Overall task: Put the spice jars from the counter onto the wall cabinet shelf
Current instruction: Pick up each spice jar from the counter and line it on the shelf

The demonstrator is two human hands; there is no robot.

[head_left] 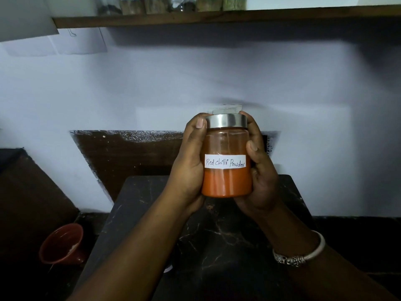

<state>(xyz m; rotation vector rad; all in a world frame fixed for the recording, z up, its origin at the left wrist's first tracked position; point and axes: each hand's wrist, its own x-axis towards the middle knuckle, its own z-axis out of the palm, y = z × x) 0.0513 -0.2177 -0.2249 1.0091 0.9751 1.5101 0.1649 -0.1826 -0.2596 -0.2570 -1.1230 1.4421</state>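
Observation:
A clear jar of orange-red powder (226, 181) with a metal lid (226, 121) and a white label reading "Red chilli Powder" is held upright in the air above the dark marble counter (227, 235). My left hand (191, 164) grips its left side, thumb up by the lid. My right hand (260, 170) grips its right side, thumb on the glass. High above, a dark wooden shelf (217, 18) carries several glass jars (156, 5) in a row, cut off by the top edge.
A white wall fills the space between counter and shelf. A brown pot (63, 244) lies tilted at the lower left beside the counter. A grey cabinet corner (23, 16) juts in at the top left. A silver bangle (301, 255) sits on my right wrist.

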